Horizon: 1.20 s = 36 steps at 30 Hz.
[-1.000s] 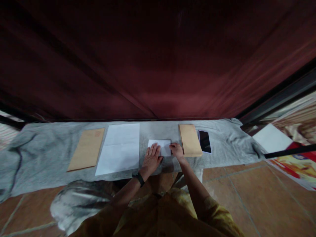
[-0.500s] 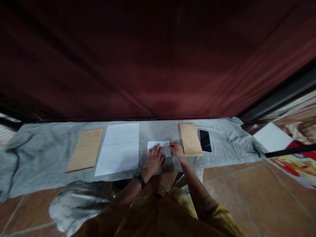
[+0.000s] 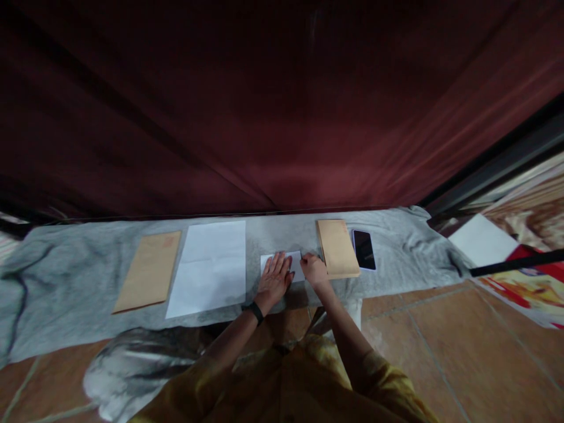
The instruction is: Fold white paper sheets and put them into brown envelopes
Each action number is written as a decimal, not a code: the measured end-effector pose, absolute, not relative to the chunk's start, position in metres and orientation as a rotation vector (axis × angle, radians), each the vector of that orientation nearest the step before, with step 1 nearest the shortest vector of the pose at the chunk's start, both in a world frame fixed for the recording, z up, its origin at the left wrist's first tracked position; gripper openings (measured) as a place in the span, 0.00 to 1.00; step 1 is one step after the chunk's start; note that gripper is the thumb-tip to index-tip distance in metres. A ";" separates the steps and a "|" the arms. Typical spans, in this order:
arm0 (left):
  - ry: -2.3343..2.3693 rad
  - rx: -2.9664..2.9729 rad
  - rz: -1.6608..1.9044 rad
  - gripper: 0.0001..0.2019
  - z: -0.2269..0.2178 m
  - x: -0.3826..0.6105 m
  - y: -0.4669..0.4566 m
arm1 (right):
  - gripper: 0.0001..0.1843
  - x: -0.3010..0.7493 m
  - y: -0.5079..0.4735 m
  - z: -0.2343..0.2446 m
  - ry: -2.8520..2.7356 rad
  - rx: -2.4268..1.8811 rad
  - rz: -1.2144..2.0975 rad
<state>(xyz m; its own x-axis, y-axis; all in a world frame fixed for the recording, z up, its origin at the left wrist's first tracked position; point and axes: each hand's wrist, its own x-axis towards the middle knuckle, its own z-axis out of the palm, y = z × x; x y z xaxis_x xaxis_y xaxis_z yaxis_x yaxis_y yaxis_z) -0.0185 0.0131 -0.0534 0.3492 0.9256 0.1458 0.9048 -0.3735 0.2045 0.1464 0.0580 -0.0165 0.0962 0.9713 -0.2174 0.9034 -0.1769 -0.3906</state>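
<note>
A small folded white paper point(image 3: 297, 267) lies on the grey cloth in front of me. My left hand point(image 3: 274, 276), with a dark band at its wrist, rests flat on the paper's left part, fingers stretched out. At the paper's right edge is my right hand point(image 3: 314, 268), its fingers curled closed; whether they pinch the edge or only press along it is hidden. Just right of that hand lies a stack of brown envelopes point(image 3: 339, 249). A large white sheet point(image 3: 209, 267) with faint crease lines lies flat to the left of my left hand.
A single brown envelope point(image 3: 150, 270) lies at the left, beyond the large sheet. Right of the stack is a phone point(image 3: 364, 249), screen up. The grey cloth point(image 3: 400, 252) is wrinkled at both ends. A dark red curtain point(image 3: 282, 117) hangs behind it.
My right hand has shifted slightly down along the paper's right edge, fingers more curled under. My left hand stays flat on the paper. The whole view has moved a little.
</note>
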 end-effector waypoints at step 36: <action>1.922 2.481 0.397 0.29 -0.052 -0.040 -0.028 | 0.31 0.143 0.008 -0.068 -2.204 -1.734 0.007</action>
<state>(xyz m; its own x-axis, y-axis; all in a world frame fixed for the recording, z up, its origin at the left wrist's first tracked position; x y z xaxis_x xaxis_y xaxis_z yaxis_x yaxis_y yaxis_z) -0.0396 -0.0279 -0.0523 0.2304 0.9501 0.2101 0.9557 -0.2616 0.1351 0.1435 0.0077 -0.0682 -0.2007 0.9453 0.2570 0.9436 0.2570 -0.2085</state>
